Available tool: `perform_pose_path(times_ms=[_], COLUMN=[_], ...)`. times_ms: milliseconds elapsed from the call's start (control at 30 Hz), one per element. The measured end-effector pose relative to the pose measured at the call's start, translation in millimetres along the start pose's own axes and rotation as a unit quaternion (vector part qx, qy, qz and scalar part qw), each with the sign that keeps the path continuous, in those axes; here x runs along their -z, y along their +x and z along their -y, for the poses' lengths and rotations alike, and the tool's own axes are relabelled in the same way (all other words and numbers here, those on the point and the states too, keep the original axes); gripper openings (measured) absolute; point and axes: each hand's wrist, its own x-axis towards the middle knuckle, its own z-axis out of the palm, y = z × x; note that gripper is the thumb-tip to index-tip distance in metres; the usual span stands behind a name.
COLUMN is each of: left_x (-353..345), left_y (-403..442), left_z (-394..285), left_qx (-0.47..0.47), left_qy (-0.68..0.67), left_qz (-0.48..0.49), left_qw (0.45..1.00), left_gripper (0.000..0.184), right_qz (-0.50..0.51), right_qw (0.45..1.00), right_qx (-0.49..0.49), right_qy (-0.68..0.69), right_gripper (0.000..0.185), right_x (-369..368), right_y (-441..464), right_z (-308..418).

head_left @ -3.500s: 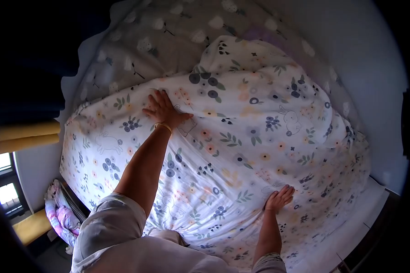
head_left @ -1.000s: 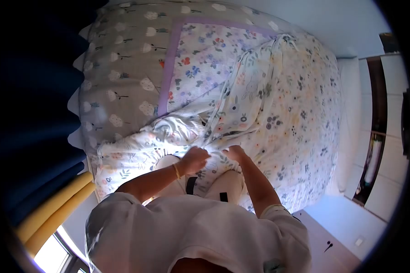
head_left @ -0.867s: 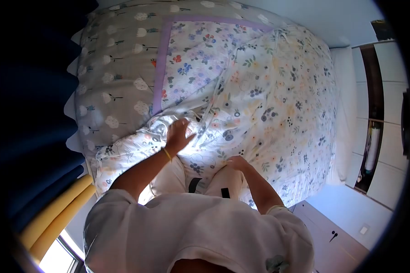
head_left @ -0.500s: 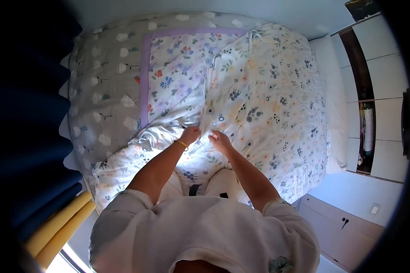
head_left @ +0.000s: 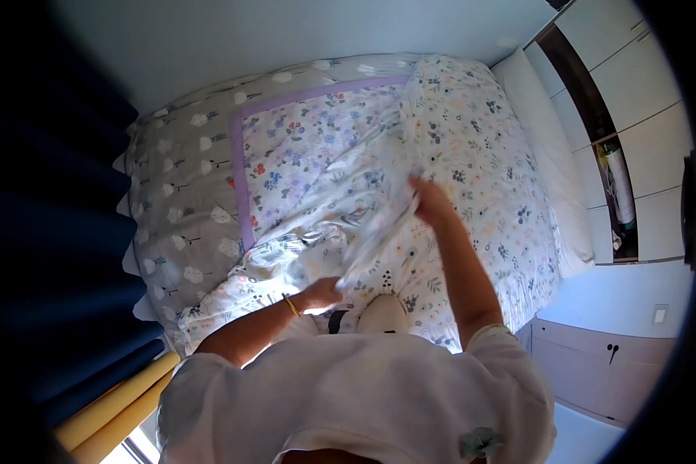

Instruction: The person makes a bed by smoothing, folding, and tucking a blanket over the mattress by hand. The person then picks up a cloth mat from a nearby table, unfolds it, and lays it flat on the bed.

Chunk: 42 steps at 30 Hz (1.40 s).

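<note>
A white cover (head_left: 472, 209) with a floral and rabbit print lies over the right part of the bed, bunched toward the near left. My left hand (head_left: 321, 294) is closed on its fabric near my knees. Farther up and to the right, my right hand (head_left: 429, 199) grips the same cover, with a blurred strip of cloth stretched between the two hands. Left of the cover lies a floral mat (head_left: 286, 155) with a purple border, partly covered, on a grey sheet (head_left: 182, 201) with white tulip shapes.
Dark blue curtains (head_left: 85, 286) and a yellow curtain (head_left: 124, 402) hang at the left. A white bolster (head_left: 545, 162) lines the bed's right edge, beside cabinets (head_left: 634, 85) with an open shelf slot. A wall (head_left: 286, 31) bounds the far side.
My hands, close together half a second ago, are apart: the right has moved up and right with cloth, the left down toward my knees. The view has turned, showing more cabinet.
</note>
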Motion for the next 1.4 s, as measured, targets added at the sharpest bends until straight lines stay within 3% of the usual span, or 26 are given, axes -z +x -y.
perform_pose_path(times_ms=[33, 100, 133, 167, 200, 233, 267, 300, 333, 400, 433, 467, 500, 567, 700, 867, 967, 1033, 1067, 1133, 1233, 1267, 1333, 1400], left_x=[8.9, 33.6, 48.7, 79.4, 130.0, 153.9, 201.6, 235.7, 263.6, 319.5, 349.1, 353.6, 354.7, 367.8, 361.6, 348.9, 345.9, 338.4, 326.0, 325.7, 356.2, 316.6, 280.8, 216.8], left_y=[9.9, 11.2, 33.0, 20.8, -20.8, -27.7, -60.2, -89.0, -116.4, -171.1, -197.1, -217.7, -234.0, -263.8, -299.7, -311.2, -324.2, -342.1, -354.3, -374.0, -343.9, -319.8, -246.2, -220.6], left_z=[6.3, 36.1, 104.4, 122.0, 79.8, 87.7, 75.0, 52.6, 27.9, -21.9, -20.4, -62.5, -108.6, -140.0, -190.0, -204.0, -176.6, -171.3, -181.6, -206.4, -189.8, -192.9, -75.8, -76.9], left_qx=[0.056, -0.004, -0.157, -0.214, -0.19, -0.019, -0.067, 0.084, 0.09, 0.085, 0.029, 0.0, -0.038, -0.176, -0.277, -0.34, -0.301, -0.334, -0.366, -0.39, -0.349, -0.351, -0.369, -0.224], left_qy=[0.071, 0.084, 0.231, 0.262, 0.431, 0.107, 0.343, 0.441, 0.409, 0.331, 0.595, 0.265, -0.1, -0.129, -0.097, -0.185, -0.248, -0.32, -0.379, -0.495, -0.472, -0.426, -0.383, -0.304], left_qz=[0.027, -0.042, -0.066, -0.151, -0.127, -0.355, -0.336, -0.38, -0.442, -0.562, -0.552, -0.674, -0.709, -0.713, -0.701, -0.666, -0.648, -0.545, -0.481, -0.392, -0.488, -0.478, -0.402, -0.387], left_qw=[0.996, 0.996, 0.958, 0.929, 0.873, 0.929, 0.875, 0.809, 0.794, 0.754, 0.584, 0.689, 0.697, 0.667, 0.65, 0.638, 0.654, 0.699, 0.701, 0.67, 0.645, 0.684, 0.745, 0.841], left_gripper=[0.034, 0.032, 0.031, 0.025, 0.017, 0.015, 0.013, 0.015, 0.016, 0.017, 0.02, 0.021, 0.022, 0.024, 0.022, 0.023, 0.023, 0.027, 0.03, 0.043, 0.05, 0.066, 0.064, 0.059], right_qz=[0.025, 0.08, 0.072, 0.08, 0.214, 0.286, 0.354, 0.304, 0.252, 0.027, 0.032, 0.037, 0.04, 0.035, 0.012, 0.037, 0.043, 0.098, 0.126, 0.124, 0.15, 0.148, 0.141, 0.121], right_qw=[0.998, 0.988, 0.984, 0.978, 0.965, 0.948, 0.927, 0.945, 0.96, 0.982, 0.985, 0.987, 0.988, 0.984, 0.985, 0.995, 0.995, 0.984, 0.976, 0.981, 0.979, 0.979, 0.981, 0.985], right_qx=[0.05, 0.113, 0.142, 0.179, 0.115, 0.083, 0.048, 0.071, 0.092, 0.186, 0.171, 0.158, 0.146, 0.132, 0.105, 0.085, 0.086, 0.146, 0.178, 0.148, 0.12, 0.127, 0.118, 0.087], right_qy=[0.031, 0.066, 0.082, 0.068, 0.098, 0.111, 0.117, 0.101, 0.083, 0.027, 0.003, -0.02, -0.042, -0.113, -0.135, -0.043, -0.017, -0.013, -0.01, 0.036, 0.067, 0.052, 0.057, 0.086], right_gripper=[0.038, 0.036, 0.034, 0.031, 0.031, 0.031, 0.03, 0.03, 0.029, 0.028, 0.028, 0.029, 0.029, 0.03, 0.033, 0.023, 0.022, 0.022, 0.022, 0.022, 0.022, 0.022, 0.022, 0.023], right_x=[4.1, 9.0, 12.7, 32.7, 65.9, 80.2, 94.3, 73.6, 52.3, -43.0, -60.4, -77.1, -90.7, -101.0, -118.2, -139.7, -138.2, -139.9, -142.5, -158.7, -183.4, -191.3, -204.4, -212.2], right_y=[-8.7, -19.4, -14.9, 2.9, 28.5, 47.7, 66.7, 65.4, 63.8, 2.1, 0.4, -0.3, 0.0, 14.6, 46.2, 53.3, 51.7, 35.7, 24.3, 4.0, -6.3, 0.1, 15.7, 26.3], right_z=[27.9, 84.1, 108.2, 128.2, 156.6, 180.9, 205.1, 207.3, 209.4, 198.4, 199.6, 200.9, 200.8, 203.7, 188.2, 173.2, 184.2, 195.3, 202.1, 217.4, 218.6, 211.7, 197.7, 182.4])
